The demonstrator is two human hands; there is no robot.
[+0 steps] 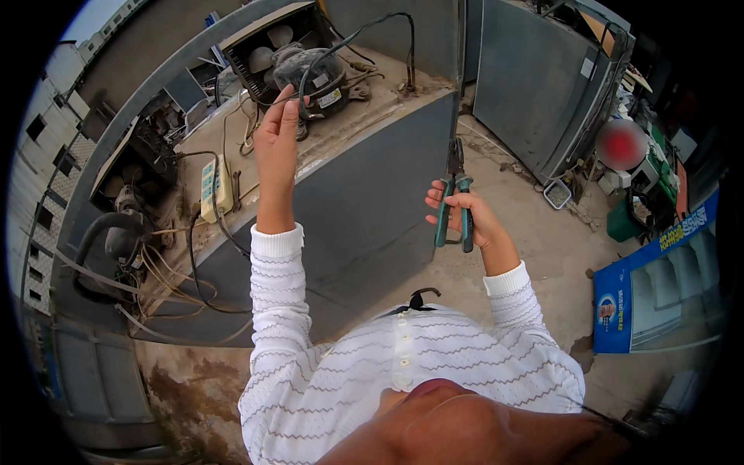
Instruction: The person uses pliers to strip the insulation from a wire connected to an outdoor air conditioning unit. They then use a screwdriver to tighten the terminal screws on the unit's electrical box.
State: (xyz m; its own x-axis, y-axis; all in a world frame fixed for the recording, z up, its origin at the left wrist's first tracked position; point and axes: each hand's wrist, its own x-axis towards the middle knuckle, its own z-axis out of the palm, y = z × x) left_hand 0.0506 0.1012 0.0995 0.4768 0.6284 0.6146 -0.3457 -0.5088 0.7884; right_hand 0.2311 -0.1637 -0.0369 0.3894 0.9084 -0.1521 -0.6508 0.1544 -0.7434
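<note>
My left hand is raised at the front of a black compressor, its thumb and fingers closed beside a black cable; what they pinch is too small to make out. The compressor rests on a dirty metal top, with a fan unit behind it. My right hand grips green-handled pliers, which point upward with their dark jaws near the grey front panel of the unit.
A power strip, loose wires and a second compressor lie at left. At right stand a grey appliance, a green bin, clutter and a blue-framed display case. Concrete floor lies between.
</note>
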